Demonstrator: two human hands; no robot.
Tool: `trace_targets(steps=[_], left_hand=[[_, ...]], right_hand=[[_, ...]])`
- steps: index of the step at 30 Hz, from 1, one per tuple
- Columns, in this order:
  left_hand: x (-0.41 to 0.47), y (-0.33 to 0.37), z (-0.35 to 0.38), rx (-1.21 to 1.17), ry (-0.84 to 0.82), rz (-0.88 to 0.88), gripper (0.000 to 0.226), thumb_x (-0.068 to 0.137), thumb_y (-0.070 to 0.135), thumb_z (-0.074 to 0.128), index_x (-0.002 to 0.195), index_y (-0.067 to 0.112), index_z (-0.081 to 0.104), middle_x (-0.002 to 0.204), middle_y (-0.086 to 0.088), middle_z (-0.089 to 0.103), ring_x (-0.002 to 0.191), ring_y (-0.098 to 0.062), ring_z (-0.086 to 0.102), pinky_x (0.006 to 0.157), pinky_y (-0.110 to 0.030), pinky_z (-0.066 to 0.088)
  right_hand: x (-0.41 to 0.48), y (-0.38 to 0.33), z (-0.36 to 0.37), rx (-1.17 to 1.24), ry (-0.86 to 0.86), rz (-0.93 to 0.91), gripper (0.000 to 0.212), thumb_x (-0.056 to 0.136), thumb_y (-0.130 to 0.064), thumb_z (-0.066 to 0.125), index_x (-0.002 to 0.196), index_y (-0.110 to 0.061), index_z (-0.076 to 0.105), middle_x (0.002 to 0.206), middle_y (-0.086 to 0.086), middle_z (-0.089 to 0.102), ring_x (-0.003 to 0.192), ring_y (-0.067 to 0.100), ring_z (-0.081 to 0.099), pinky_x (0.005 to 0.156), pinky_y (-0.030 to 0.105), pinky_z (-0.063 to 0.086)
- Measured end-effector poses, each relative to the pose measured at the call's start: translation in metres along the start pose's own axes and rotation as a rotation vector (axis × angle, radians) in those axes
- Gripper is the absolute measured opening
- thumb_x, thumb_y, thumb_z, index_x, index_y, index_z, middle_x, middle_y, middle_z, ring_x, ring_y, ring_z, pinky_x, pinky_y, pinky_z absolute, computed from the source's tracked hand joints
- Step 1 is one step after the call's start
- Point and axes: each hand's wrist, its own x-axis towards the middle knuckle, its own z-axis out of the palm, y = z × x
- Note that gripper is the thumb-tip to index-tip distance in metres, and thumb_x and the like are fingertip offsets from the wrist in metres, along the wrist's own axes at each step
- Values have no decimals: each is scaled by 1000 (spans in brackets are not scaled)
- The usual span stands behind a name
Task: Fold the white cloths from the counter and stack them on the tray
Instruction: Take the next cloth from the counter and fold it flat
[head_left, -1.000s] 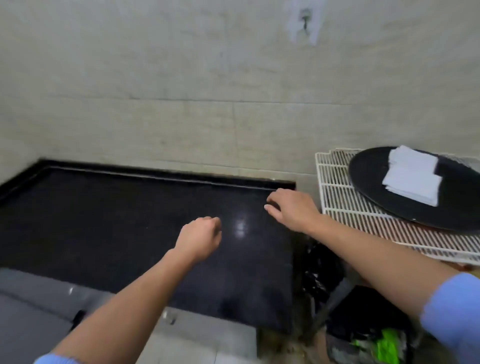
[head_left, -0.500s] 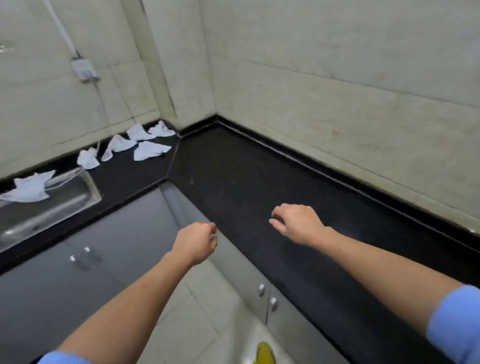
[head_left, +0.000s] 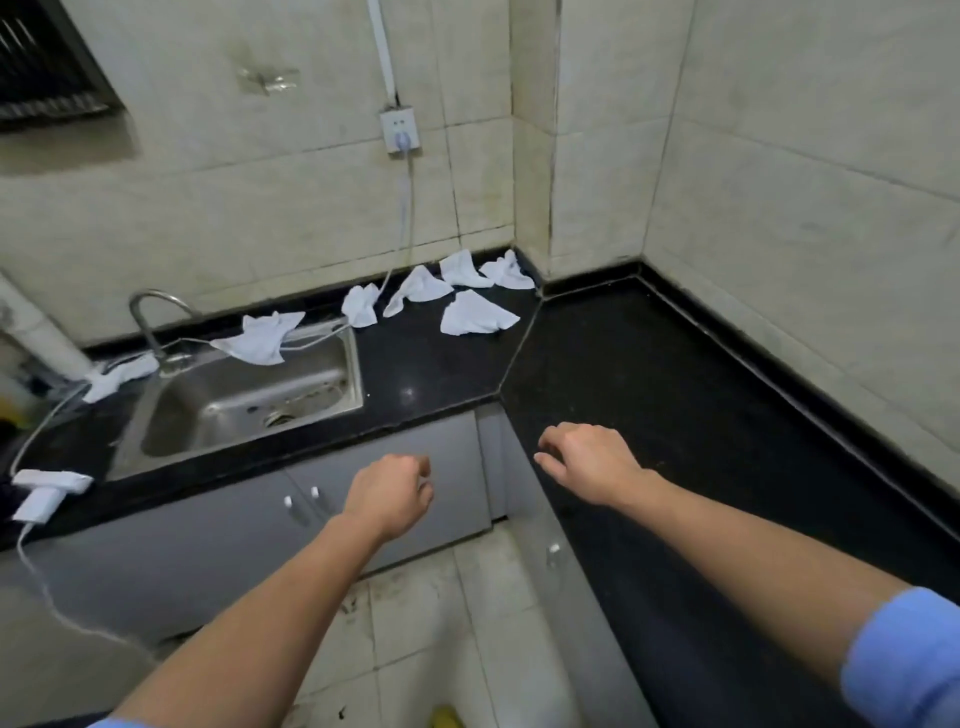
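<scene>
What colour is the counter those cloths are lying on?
The counter is glossy black; head view.

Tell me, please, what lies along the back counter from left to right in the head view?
Charger → first cloth by the tap → second cloth on the sink rim → third cloth → four corner cloths.

Right sleeve (head_left: 904, 665) light blue, cuff pushed up; left sleeve (head_left: 114, 724) same blue; left hand (head_left: 387, 493), right hand (head_left: 587, 462) bare
</scene>
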Motion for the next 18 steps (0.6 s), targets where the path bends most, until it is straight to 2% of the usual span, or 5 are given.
trace_targets(steps=[5, 8, 13, 18], left_hand=[[83, -53, 2, -36, 23, 8, 26, 89, 32, 49, 111, 22, 60, 108, -4, 67, 104, -28, 59, 79, -34, 46], [139, -85, -6, -54, 31, 43, 20, 88, 33, 49, 100, 22, 61, 103, -3, 67, 97, -28, 60, 74, -35, 47], [223, -132, -22, -59, -10, 83, 18, 90, 32, 49, 100, 21, 60, 104, -3, 66, 98, -28, 60, 76, -36, 47], [285, -158, -9, -145, -72, 80, 17, 88, 34, 50, 97, 24, 61, 102, -2, 67, 95, -25, 62, 77, -34, 49]], right_hand=[[97, -3, 20, -11, -48, 16, 33, 95, -47, 43, 112, -24, 60, 110, -1, 63, 96, 22, 62, 77, 38, 51], [154, -1, 26, -14, -79, 72, 32, 95, -46, 44, 113, -25, 59, 111, -2, 63, 98, 22, 62, 78, 37, 50], [234, 3, 29, 5, -94, 177, 29, 94, -46, 46, 112, -27, 58, 109, -3, 62, 97, 20, 61, 71, 33, 45], [290, 16, 43, 9, -152, 241, 27, 94, -45, 46, 111, -27, 57, 108, -2, 62, 98, 21, 61, 76, 35, 49]])
